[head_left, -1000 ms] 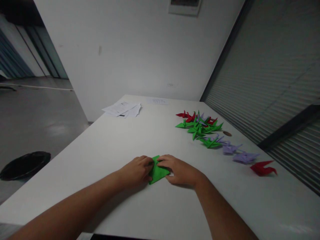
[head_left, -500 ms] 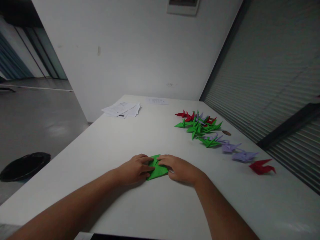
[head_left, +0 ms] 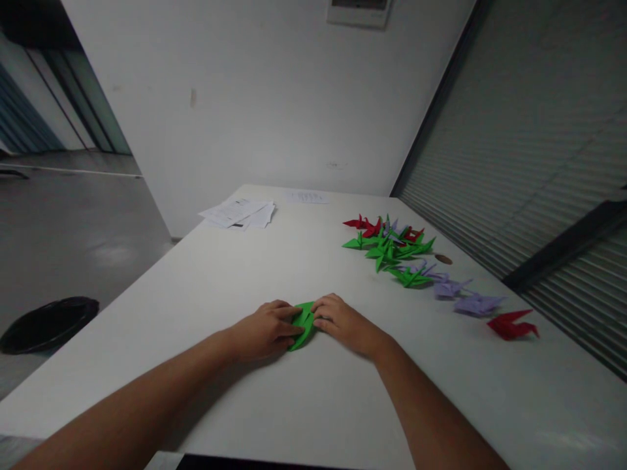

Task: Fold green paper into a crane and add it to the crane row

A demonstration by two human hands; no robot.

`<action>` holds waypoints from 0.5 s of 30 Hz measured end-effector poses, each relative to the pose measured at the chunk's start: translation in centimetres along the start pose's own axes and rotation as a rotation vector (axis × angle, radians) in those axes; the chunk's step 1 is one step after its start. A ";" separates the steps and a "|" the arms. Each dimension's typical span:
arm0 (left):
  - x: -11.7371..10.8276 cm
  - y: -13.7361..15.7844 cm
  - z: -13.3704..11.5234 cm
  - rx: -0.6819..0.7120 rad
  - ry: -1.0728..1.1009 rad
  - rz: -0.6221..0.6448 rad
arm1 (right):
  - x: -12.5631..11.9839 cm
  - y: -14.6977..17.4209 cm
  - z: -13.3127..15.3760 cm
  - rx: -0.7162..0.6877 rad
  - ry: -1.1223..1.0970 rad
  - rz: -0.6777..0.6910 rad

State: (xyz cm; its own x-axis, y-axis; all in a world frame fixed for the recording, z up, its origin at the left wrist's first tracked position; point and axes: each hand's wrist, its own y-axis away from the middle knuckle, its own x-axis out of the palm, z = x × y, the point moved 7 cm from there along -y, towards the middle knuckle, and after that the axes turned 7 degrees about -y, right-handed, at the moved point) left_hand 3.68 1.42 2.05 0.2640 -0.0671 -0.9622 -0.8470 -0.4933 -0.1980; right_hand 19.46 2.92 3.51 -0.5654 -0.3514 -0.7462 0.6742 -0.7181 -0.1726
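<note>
A small folded piece of green origami paper lies on the white table in front of me, its right side lifted and curled over to the left. My left hand holds the paper's left part down, fingertips pressing on it. My right hand grips the raised right edge between thumb and fingers. The fingertips of both hands hide parts of the paper's edges.
Several green paper cranes lie in a heap with red and purple ones at the back right. A red crane ends their row near the blinds. Printed sheets lie at the back left. A black-lined bin stands left of the table.
The right edge of the green paper has come up and bent leftward. My right hand has moved slightly left and up with it; my left hand has stayed in place.
</note>
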 end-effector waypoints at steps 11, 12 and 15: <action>-0.2 -0.2 0.0 -0.020 0.003 0.018 | 1.2 -0.7 -2.9 0.220 0.096 -0.247; -0.2 -0.2 -0.1 -0.017 -0.003 0.019 | 1.3 -0.7 -3.0 0.225 0.101 -0.251; 0.0 -0.2 0.0 -0.013 -0.009 0.030 | 1.3 -0.8 -3.0 0.236 0.108 -0.256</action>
State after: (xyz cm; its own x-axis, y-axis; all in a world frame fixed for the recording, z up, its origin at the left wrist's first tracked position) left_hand 3.85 1.54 2.11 0.2346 -0.0739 -0.9693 -0.8483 -0.5025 -0.1670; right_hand 19.64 4.82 0.78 -0.6397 -0.0852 -0.7639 0.3818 -0.8978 -0.2196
